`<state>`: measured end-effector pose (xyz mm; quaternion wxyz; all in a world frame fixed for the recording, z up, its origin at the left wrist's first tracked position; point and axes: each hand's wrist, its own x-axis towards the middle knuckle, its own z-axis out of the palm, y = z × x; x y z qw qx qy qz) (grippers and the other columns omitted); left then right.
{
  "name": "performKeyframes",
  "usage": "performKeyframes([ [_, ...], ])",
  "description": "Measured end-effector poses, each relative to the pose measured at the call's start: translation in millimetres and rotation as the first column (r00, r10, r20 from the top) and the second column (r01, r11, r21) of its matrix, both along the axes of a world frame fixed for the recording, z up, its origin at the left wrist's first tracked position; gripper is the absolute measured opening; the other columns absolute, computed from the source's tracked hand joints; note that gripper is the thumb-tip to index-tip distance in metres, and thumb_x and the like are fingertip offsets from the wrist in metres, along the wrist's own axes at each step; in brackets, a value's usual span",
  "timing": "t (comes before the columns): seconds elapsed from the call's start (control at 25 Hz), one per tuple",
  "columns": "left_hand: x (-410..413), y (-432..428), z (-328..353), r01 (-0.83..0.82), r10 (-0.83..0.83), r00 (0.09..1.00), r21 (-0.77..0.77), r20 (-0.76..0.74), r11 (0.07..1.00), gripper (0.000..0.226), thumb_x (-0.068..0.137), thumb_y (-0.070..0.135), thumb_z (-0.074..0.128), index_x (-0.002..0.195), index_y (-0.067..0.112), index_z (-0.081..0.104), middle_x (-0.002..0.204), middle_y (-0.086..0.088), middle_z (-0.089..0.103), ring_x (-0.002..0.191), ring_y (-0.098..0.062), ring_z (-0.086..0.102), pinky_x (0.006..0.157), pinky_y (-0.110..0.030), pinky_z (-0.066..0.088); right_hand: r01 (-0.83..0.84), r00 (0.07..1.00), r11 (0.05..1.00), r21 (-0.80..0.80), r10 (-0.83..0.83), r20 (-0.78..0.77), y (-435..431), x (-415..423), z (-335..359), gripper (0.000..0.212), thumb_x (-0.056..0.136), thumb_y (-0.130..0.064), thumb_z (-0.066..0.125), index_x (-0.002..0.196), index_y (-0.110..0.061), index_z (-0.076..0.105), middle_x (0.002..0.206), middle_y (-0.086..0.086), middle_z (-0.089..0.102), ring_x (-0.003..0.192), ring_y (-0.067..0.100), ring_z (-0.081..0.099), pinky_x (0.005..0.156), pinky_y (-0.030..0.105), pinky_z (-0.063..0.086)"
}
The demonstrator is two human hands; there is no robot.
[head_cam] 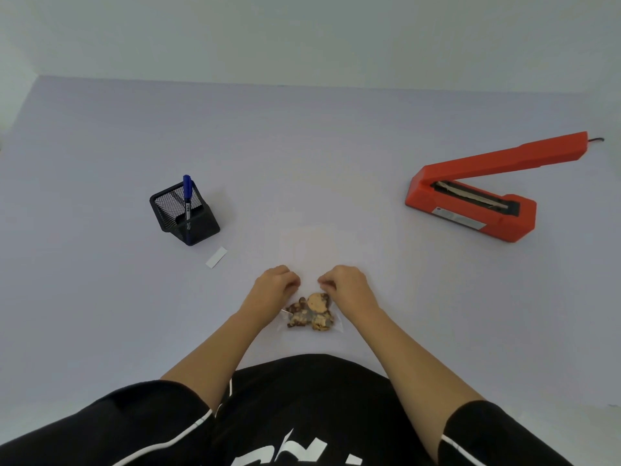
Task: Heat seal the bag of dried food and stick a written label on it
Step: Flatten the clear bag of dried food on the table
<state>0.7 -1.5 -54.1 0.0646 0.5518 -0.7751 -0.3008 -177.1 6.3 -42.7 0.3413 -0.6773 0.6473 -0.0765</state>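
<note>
I am pinching the clear plastic bag of dried food (311,312) at its top, left hand (274,285) and right hand (346,285) with fingers clamped together on the film to flatten the mouth; the open red heat sealer (470,196) is waiting well apart.

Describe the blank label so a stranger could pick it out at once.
Start at the black mesh pen holder on the left of the table, the one with a blue pen standing in it. Just in front of it, nearer the person, lies the label: a small white strip, the only flat paper there.
</note>
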Motion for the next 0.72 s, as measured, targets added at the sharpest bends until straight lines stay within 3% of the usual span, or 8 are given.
performKeyframes([
  [0.08,6.0,-3.5,-2.3,0.098,-0.097,0.995,-0.016,0.012,0.995,0.021,0.089,0.008,0.059,0.108,0.007,0.069,0.112,-0.009,0.065,0.102,-0.028,0.055,0.091,-0.027,0.039,-0.027,1.000,1.000,0.002,0.027,-0.005,-1.3,-0.9,-1.6,0.023,0.089,-0.011,0.058,0.109,-0.010,0.068,0.104,0.010,0.066,0.097,0.024,0.060,0.080,0.023,0.042],
  [0.2,9.7,-12.9,1.1,0.204,-0.204,0.977,0.014,0.053,0.979,0.035,0.091,0.015,0.058,0.126,0.011,0.058,0.128,-0.006,0.057,0.119,-0.025,0.045,0.104,-0.030,0.033,-0.033,0.999,0.999,0.022,0.033,0.010,-5.4,-2.1,-0.9,0.034,0.086,-0.009,0.061,0.119,-0.008,0.061,0.115,0.009,0.060,0.106,0.025,0.056,0.089,0.025,0.040],
  [0.44,12.6,-38.0,8.3,0.282,-0.294,0.929,0.087,0.223,0.955,0.062,0.087,0.041,0.058,0.142,0.027,0.035,0.146,0.006,0.036,0.131,-0.017,0.032,0.103,-0.033,0.029,-0.114,0.987,0.989,0.090,0.122,-0.101,-23.0,-5.5,3.3,0.068,0.080,-0.021,0.070,0.138,-0.010,0.036,0.135,0.007,0.039,0.119,0.028,0.040,0.100,0.033,0.037],
  [0.72,8.1,-56.3,12.8,0.237,-0.274,0.912,0.152,0.306,0.959,0.095,0.074,0.052,0.068,0.149,0.024,0.017,0.154,0.004,0.020,0.139,-0.020,0.020,0.109,-0.040,0.023,-0.133,0.952,0.985,0.110,0.158,-0.263,-34.3,-4.2,9.6,0.092,0.074,-0.032,0.075,0.143,-0.010,0.018,0.140,0.011,0.028,0.123,0.031,0.034,0.099,0.038,0.036],
])
